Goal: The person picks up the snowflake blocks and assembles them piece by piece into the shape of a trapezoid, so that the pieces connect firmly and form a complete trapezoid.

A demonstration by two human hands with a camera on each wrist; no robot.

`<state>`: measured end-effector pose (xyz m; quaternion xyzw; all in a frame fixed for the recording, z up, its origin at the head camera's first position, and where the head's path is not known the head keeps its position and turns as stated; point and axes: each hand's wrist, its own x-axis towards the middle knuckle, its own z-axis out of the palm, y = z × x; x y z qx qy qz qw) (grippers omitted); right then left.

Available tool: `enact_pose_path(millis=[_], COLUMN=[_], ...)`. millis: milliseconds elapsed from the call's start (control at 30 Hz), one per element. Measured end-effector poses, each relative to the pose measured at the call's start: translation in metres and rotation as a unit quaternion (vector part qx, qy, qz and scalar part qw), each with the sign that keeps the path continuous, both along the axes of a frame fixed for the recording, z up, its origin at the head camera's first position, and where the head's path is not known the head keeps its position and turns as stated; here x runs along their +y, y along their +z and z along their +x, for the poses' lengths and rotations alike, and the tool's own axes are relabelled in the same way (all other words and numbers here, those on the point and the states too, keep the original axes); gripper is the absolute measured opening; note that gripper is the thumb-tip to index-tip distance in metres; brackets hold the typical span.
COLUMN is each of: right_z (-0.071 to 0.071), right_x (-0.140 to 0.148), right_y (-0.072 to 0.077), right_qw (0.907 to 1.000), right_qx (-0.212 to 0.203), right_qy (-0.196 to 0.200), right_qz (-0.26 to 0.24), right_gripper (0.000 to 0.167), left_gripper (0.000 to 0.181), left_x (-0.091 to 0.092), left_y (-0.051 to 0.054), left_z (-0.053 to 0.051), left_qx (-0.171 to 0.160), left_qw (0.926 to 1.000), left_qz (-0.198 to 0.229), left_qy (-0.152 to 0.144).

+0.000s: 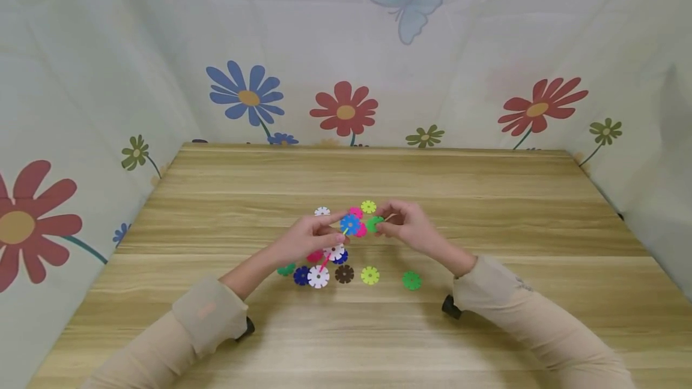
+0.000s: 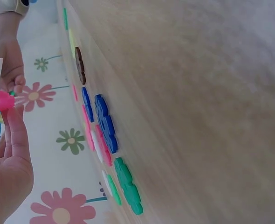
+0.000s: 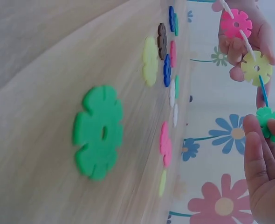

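A joined chain of notched discs is held up above the table: white (image 1: 318,277), pink, white, yellow (image 3: 256,68), blue (image 1: 350,224) and green (image 3: 267,122). My left hand (image 1: 310,238) grips the chain near its yellow and blue discs, fingers behind it. The right hand (image 1: 413,228) pinches the green disc between thumb and fingers at the chain's end, where it meets the blue disc's edge. In the right wrist view the blue disc is seen edge-on between yellow and green.
Loose discs lie flat on the wooden table (image 1: 486,197): brown (image 1: 344,274), yellow (image 1: 370,275), green (image 1: 411,280) and dark blue (image 1: 302,275) nearer me, with white (image 1: 322,212) and yellow (image 1: 369,206) ones behind the hands. A flowered cloth hangs around the table.
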<state>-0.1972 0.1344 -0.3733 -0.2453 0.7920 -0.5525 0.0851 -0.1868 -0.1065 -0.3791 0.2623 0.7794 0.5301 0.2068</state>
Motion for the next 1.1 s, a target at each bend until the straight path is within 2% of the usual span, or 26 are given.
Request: enact_pose_path(millis=[133,300,700,967,1100], right_z=[0.003,0.004,0.007,0.012,0.013], right_x=[-0.005,-0.008,-0.013,-0.016,-0.016], right_y=[0.002,0.002,-0.001,0.003,0.004], right_qw=[0.9998,0.9993,0.9892,0.9835,0.9778], right_qx=[0.008,0.033,0.146,0.181,0.209], right_qy=[-0.006,-0.006,-0.004,-0.014,-0.010], right_qz=[-0.015,-0.017,-0.016,-0.006,0.008], right_gripper=[0.014,0.012,0.012,0.010,0.009], left_gripper=[0.055,0.055,0.048,0.049,0.048], left_x=[0.001,0.001,-0.001,-0.001,-0.001], left_y=[0.000,0.001,0.005,0.004,0.005], left_z=[0.001,0.001,0.001,0.000,0.000], left_qx=[-0.012,-0.029,-0.018,-0.015,-0.005], left_qw=[0.9997,0.9992,0.9990,0.9988,0.9994], left_qz=[0.019,0.029,0.040,0.043,0.029], left_qy=[-0.010,-0.004,-0.011,-0.019,-0.019])
